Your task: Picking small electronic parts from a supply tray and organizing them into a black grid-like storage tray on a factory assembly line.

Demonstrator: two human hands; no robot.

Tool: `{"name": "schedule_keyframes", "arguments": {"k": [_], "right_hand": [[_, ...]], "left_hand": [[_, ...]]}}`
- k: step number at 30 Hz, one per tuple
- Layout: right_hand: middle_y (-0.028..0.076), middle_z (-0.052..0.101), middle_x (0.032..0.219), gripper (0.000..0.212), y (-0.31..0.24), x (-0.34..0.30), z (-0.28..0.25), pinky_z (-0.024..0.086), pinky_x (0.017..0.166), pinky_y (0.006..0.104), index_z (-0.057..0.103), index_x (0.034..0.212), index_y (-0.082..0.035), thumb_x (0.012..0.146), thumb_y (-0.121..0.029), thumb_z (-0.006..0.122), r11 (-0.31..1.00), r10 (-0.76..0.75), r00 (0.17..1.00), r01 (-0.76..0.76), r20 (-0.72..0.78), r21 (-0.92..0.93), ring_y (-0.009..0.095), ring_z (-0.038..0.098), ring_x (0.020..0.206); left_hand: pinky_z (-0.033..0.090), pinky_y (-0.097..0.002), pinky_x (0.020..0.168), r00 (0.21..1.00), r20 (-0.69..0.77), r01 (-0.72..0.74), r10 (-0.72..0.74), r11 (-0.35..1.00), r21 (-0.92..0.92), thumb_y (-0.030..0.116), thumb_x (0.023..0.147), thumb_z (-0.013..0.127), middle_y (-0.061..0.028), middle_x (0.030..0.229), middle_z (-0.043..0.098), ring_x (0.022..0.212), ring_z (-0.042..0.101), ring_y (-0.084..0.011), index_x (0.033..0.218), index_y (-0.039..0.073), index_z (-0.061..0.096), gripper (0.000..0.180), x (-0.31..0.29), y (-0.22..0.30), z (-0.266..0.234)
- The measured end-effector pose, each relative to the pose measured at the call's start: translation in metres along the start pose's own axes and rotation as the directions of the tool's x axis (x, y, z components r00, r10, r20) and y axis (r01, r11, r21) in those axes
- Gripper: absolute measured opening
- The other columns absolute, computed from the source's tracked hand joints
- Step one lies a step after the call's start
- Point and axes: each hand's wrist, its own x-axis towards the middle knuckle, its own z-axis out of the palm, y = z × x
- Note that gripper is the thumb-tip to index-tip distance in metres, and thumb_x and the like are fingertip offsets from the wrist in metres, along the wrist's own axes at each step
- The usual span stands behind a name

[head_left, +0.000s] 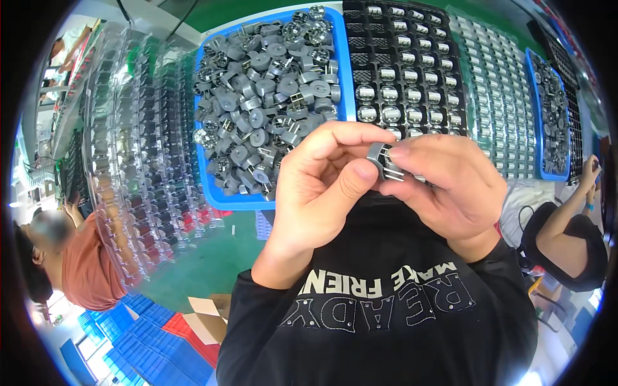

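Observation:
Over the front edge of the bench, I hold a small grey round part with metal pins (377, 157) between both hands. My left hand (312, 183) is closed, its thumb and forefinger gripping the grey rim. From the other side, my right hand (450, 183) pinches the same part with its fingertips, which partly hide it. Several bare pins stick out toward the lower right. Behind my left hand lies a blue tray (239, 204) heaped with similar grey parts (257, 119). A black compartment tray (368, 76) with silvery metal pieces in many pockets lies just beyond my right hand.
Clear plastic trays (145, 138) stand at the left, and another filled clear tray (499, 96) lies right of the black one. Farther right is a second blue bin (545, 116). People sit at both sides. An open carton (206, 320) and blue crates (138, 334) are lower left.

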Motion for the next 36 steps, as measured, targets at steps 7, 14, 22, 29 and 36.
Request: {"name": "schedule_keyframes", "arguments": {"k": [7,14,22,29,36], "right_hand": [[0.012,0.072,0.094,0.029,0.002,-0.009,-0.01,0.056,0.073,0.0324,0.072,0.097,0.0,0.075,-0.01,0.089,0.983,0.131,0.989,-0.139,0.076,0.117,0.023,0.07,0.083],[0.012,0.071,0.09,0.016,0.018,-0.028,-0.014,0.054,0.077,0.0325,0.068,0.084,-0.002,0.076,-0.004,0.082,0.919,0.31,0.939,-0.335,0.148,0.207,0.024,0.069,0.083],[0.009,0.064,0.088,0.008,0.094,0.032,0.005,0.053,0.068,0.0382,0.066,0.089,-0.005,0.084,-0.007,0.072,0.955,0.207,0.956,-0.151,0.206,-0.256,0.028,0.065,0.076],[0.013,0.066,0.09,0.012,0.113,0.051,0.041,0.056,0.08,0.0482,0.072,0.095,-0.006,0.085,-0.012,0.069,0.835,0.275,0.882,-0.022,0.382,-0.55,0.035,0.067,0.094],[0.01,0.068,0.09,0.026,0.067,-0.017,-0.095,0.052,0.072,0.0382,0.07,0.102,-0.002,0.078,-0.009,0.076,0.807,0.527,0.834,-0.432,0.161,-0.402,0.026,0.065,0.077]], "left_hand": [[0.056,-0.0275,0.087,0.997,0.063,-0.038,0.036,0.999,0.038,0.005,0.097,0.069,-0.0094,0.112,0.069,0.102,0.068,-0.0141,0.124,-0.002,0.06,0.029,-0.007,-0.014,0.001],[0.054,-0.028,0.085,1.0,-0.018,-0.009,0.019,0.892,0.452,0.003,0.089,0.077,-0.0091,0.109,0.07,0.095,0.068,-0.013,0.124,-0.001,0.059,0.04,-0.016,-0.025,0.013],[0.051,-0.041,0.091,0.939,0.117,-0.076,0.325,-0.134,0.988,0.01,0.08,0.079,-0.0107,0.106,0.066,0.098,0.064,-0.0304,0.117,0.01,0.07,0.039,0.047,0.005,-0.035],[0.052,-0.0456,0.084,0.973,0.183,-0.127,0.142,-0.331,0.935,0.017,0.078,0.079,-0.012,0.1,0.063,0.098,0.064,-0.0323,0.107,0.011,0.073,0.03,0.069,0.007,-0.025],[0.052,-0.0466,0.084,0.994,0.104,-0.095,0.021,-0.266,0.959,0.012,0.077,0.081,-0.0125,0.1,0.065,0.097,0.065,-0.0356,0.107,0.011,0.069,0.032,0.078,0.024,-0.036]]}}
